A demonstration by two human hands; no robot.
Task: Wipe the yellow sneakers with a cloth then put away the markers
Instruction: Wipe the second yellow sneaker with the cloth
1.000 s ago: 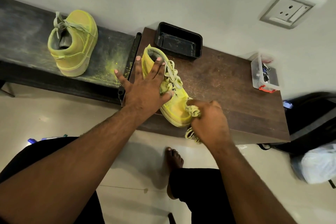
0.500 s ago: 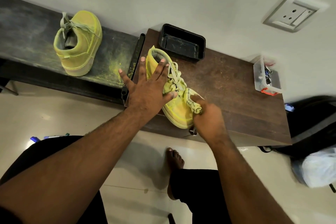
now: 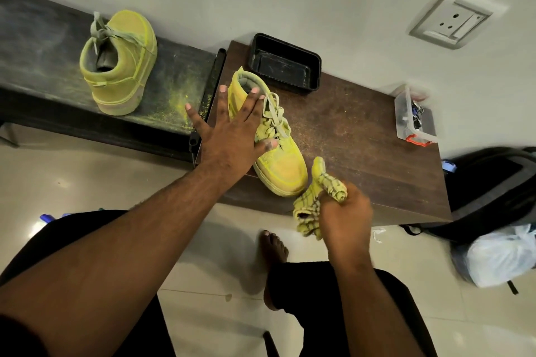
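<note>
One yellow sneaker stands on the brown table with its toe at the front edge. My left hand lies flat on its side and collar, fingers spread. My right hand grips a crumpled yellow checked cloth just right of the toe, off the shoe. The second yellow sneaker stands on the dark bench to the left. A blue marker lies on the floor at the left, mostly hidden by my leg.
A black tray stands at the back of the table against the wall. A clear plastic box with small items sits at the table's right edge. A dark backpack and a white bag lie on the floor at the right. Yellow dust covers the bench.
My right hand with the cloth swept up over the sneaker's toe, then came down and to the right, off the shoe. My left hand stayed pressed on the sneaker.
</note>
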